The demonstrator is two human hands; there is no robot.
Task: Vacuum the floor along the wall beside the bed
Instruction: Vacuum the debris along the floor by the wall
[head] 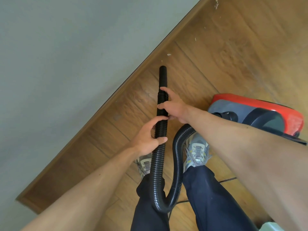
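Observation:
A black ribbed vacuum hose [157, 165] loops between my legs and rises to a smooth black nozzle [163, 75] that points toward the wall's wooden skirting board [106, 104]. My left hand [148, 139] grips the ribbed hose lower down. Just above it, my right hand [173, 105] holds the hose near the nozzle's base, fingers curled round it. The red and grey vacuum body [260, 114] sits on the wooden floor [225, 55] to my right. Small white scraps [168, 54] lie on the floor beyond the nozzle.
A pale grey wall [58, 55] fills the left side. My grey shoes [196, 152] stand on the boards beside the hose. A thin black cord [228, 179] runs across the floor behind my right leg. A white object [270, 226] shows at the bottom right corner.

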